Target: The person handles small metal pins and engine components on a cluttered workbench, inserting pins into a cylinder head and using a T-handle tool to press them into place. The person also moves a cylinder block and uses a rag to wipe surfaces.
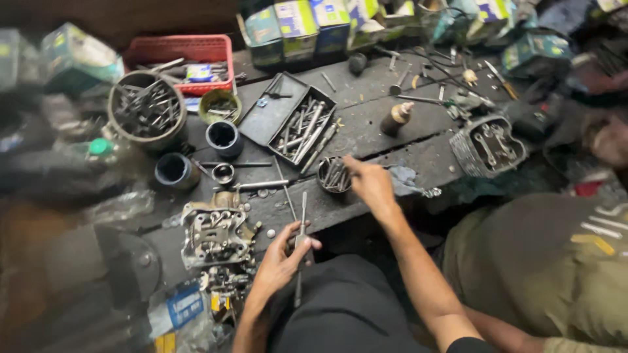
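Our left hand [280, 259] is closed around a long thin metal rod [300, 252], held upright over our lap so its length stays clear of the clutter. Our right hand [369, 183] reaches forward with its fingers dipped into a small round tin of bolts [333, 175] at the edge of the dark tabletop [366, 131]; what it pinches, we cannot tell. A cylinder head [214, 234] sits just left.

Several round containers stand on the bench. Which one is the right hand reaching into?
The right hand reaches into the small dark cup of metal rods, right of the two blue-rimmed cups, which hold no rods.
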